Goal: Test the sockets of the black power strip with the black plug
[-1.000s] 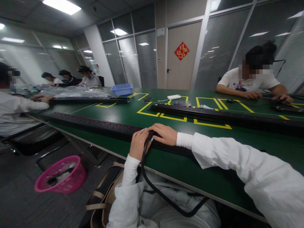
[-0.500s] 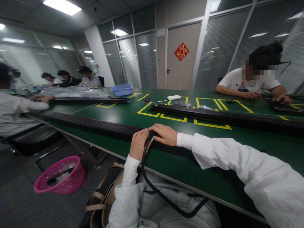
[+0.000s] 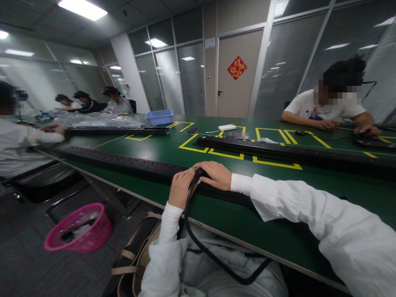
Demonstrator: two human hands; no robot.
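A long black power strip (image 3: 123, 161) with a row of red dots lies along the near side of the green table. Both of my hands meet over it, around the end of a thick black power cord (image 3: 187, 214). My left hand (image 3: 182, 186) is closed on the cord's plug end from the left. From the right, my right hand (image 3: 215, 175) curls its fingers over the same end. Fingers hide most of the plug and the spot of the strip beneath it. The cord hangs over the table edge and loops across my lap.
A second black power strip (image 3: 278, 153) lies farther back on the right. Behind are a blue basket (image 3: 159, 117), a white device (image 3: 227, 127) and plastic wrap (image 3: 99, 121). A pink basket (image 3: 78, 229) stands on the floor. One person (image 3: 328, 99) sits opposite, others at left.
My hands and the cord stay nearly in place over the strip. The view has shifted very slightly.
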